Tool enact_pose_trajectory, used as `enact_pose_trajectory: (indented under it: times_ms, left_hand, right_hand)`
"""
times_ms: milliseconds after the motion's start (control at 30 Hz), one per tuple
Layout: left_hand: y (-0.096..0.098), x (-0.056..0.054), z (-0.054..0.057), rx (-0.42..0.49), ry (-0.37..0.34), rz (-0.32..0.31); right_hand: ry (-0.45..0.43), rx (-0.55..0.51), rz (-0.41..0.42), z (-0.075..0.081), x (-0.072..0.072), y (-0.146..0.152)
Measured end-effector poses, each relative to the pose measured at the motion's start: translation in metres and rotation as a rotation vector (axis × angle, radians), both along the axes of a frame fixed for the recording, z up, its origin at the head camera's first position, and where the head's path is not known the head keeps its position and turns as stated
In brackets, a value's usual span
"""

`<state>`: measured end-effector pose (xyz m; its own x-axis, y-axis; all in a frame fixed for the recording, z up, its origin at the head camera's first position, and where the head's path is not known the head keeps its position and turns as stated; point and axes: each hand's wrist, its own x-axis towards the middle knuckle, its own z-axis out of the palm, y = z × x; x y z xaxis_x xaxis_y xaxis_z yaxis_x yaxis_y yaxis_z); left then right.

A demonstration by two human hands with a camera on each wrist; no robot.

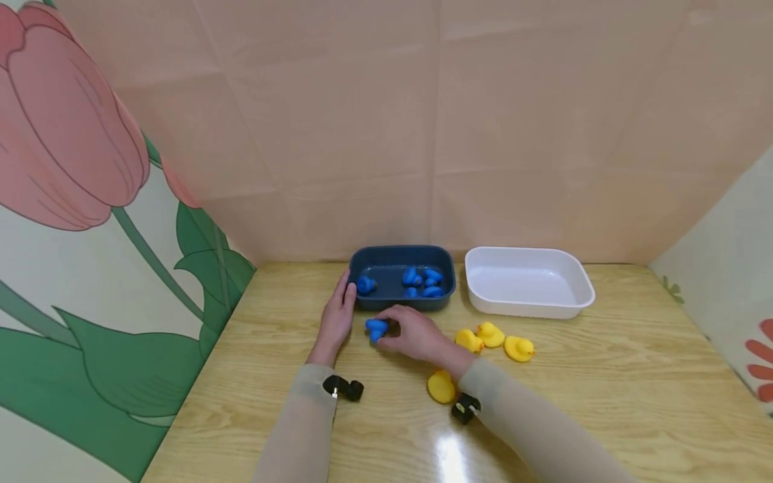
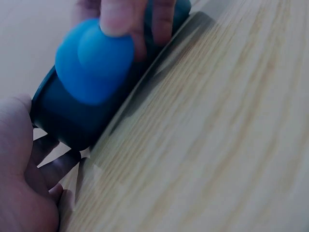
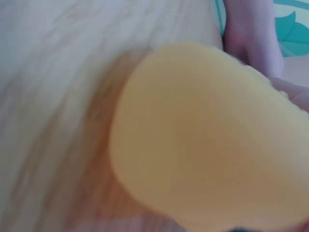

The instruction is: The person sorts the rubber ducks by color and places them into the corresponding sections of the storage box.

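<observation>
My right hand (image 1: 417, 333) pinches a blue toy duck (image 1: 376, 328) between thumb and fingers, just in front of the dark blue bin (image 1: 401, 303). In the left wrist view the same blue duck (image 2: 91, 63) hangs in front of the bin's side. My left hand (image 1: 338, 314) rests with fairly straight fingers against the left end of that bin. Several blue ducks (image 1: 413, 276) lie inside, mostly toward the right, with one blue duck (image 1: 365, 284) by the left wall. Under my right wrist a yellow duck (image 1: 441, 387) lies with its flat base showing; it fills the right wrist view.
A white bin (image 1: 528, 310) stands right of the dark blue one, with bare floor showing inside. Three yellow ducks (image 1: 490, 334) lie on the wooden table (image 1: 628, 376) in front of it. A pinkish cloth wall (image 1: 362, 134) rises behind the bins.
</observation>
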<state>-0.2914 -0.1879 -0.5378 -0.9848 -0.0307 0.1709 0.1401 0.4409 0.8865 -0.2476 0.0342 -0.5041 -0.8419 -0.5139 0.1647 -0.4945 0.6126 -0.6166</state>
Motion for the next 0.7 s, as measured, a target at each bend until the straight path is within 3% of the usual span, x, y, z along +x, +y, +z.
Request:
enact_pose_trajectory:
  times_ms: [300, 467, 700]
  left_hand:
    - [0.000, 0.002, 0.003, -0.009, 0.001, -0.004]
    - [0.000, 0.002, 0.003, -0.008, 0.002, -0.003]
    - [0.001, 0.002, 0.003, -0.005, -0.002, -0.007]
  right_hand:
    - [0.008, -0.030, -0.049, 0.021, 0.003, 0.014]
    - [0.069, -0.037, -0.071, 0.034, -0.003, 0.019]
    - [0.118, -0.056, -0.163, 0.044, -0.012, 0.025]
